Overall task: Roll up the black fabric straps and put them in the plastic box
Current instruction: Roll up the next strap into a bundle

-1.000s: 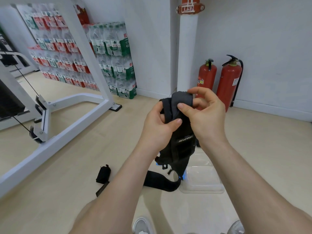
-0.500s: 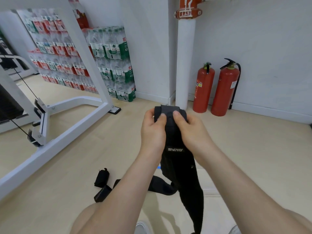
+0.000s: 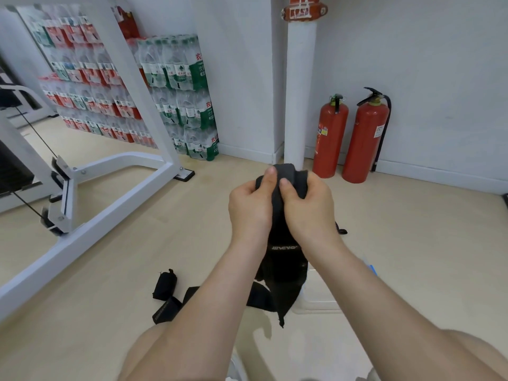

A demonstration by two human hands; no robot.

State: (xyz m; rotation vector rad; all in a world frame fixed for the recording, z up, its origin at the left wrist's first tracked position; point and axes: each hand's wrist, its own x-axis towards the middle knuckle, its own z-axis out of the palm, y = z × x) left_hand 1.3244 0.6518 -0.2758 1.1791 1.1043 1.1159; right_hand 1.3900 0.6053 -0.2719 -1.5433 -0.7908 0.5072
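Note:
A black fabric strap [image 3: 283, 259] with white lettering hangs in the air in front of me. My left hand [image 3: 251, 207] and my right hand [image 3: 305, 207] both grip its rolled top end, thumbs pressed on the roll. The loose tail dangles down to the floor between my forearms. A rolled black strap [image 3: 165, 281] lies on the floor to the left, with another black strap [image 3: 166, 310] beside it. The clear plastic box [image 3: 319, 305] sits on the floor under my right forearm, mostly hidden.
A white gym machine frame [image 3: 90, 226] crosses the floor at left. Stacked packs of bottled water [image 3: 181, 97] stand against the back wall. Two red fire extinguishers [image 3: 354, 136] stand beside a white pipe [image 3: 298, 92]. My knees show at the bottom.
My hands have rolled more of the strap, so the bundle at the top is thicker and the hanging tail is shorter. The hands sit lower in view than one second ago.

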